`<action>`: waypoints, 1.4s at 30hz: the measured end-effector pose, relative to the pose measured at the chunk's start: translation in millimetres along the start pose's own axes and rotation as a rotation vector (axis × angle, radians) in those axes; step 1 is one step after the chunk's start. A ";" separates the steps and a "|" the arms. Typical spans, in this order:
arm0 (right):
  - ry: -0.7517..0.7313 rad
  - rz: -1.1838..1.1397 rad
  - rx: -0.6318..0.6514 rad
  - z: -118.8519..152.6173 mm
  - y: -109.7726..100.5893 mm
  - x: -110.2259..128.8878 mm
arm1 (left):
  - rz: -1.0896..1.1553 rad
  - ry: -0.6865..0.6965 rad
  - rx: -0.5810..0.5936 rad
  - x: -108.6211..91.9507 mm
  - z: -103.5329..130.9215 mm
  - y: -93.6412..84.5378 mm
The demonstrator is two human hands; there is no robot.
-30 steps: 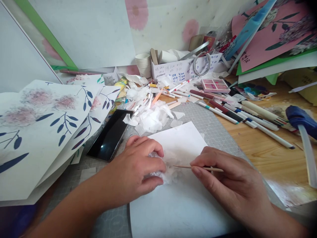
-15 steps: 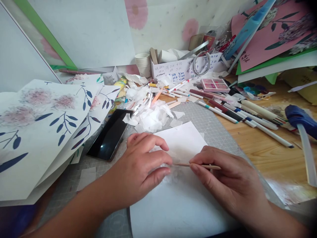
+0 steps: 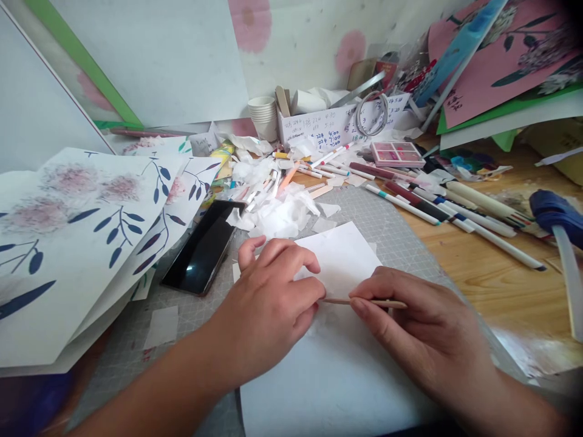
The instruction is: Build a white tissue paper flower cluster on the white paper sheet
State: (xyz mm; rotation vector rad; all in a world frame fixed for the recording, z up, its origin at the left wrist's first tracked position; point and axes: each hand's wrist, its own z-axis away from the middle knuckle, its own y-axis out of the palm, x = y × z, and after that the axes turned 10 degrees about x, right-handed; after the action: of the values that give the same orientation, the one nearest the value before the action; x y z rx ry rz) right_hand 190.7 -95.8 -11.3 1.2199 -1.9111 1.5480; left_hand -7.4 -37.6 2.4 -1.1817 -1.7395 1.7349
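Note:
A thin wooden stick [image 3: 380, 303] is pinched between the thumb and fingers of my right hand [image 3: 410, 328], pointing left. Its tip meets the fingertips of my left hand [image 3: 273, 297], whose thumb and index finger are pressed together; what they grip is hidden. Both hands are over a white sheet [image 3: 328, 376] lying on a grey cutting mat [image 3: 387, 224]. Faint translucent material shows on the sheet behind the fingers. Torn white tissue pieces [image 3: 282, 212] are heaped just beyond the hands.
A black phone [image 3: 200, 249] lies left of the tissue, beside sheets with painted flowers [image 3: 113, 206]. Several pens [image 3: 405, 206] and a blue glue gun [image 3: 553, 212] are at the right. Paper cups [image 3: 263, 118] and a white box [image 3: 310, 127] stand at the back.
My left hand has moved slightly right and rolled over, its thumb now tucked under the index finger. The right hand and stick have barely moved.

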 end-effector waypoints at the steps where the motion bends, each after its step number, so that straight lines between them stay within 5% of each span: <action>1: -0.002 -0.003 0.004 -0.4 -0.2 0.6 | -0.007 0.000 0.002 0.0 -0.9 0.7; 20: 0.018 -0.084 0.051 -4.3 -3.0 3.2 | 0.102 0.027 0.066 5.3 6.8 -12.0; 27: 0.044 -0.132 0.047 -1.7 -2.9 1.0 | 0.183 0.033 0.201 10.9 12.3 -11.9; 42: -0.066 -0.158 0.199 -4.9 -3.3 4.2 | 0.189 0.036 0.194 9.7 11.6 -15.1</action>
State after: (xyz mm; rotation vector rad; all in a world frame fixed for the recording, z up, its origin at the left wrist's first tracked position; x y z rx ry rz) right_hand 190.0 -92.8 -4.8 1.4850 -1.6846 1.6623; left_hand -25.9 -34.9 12.5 -1.3161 -1.4408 1.9285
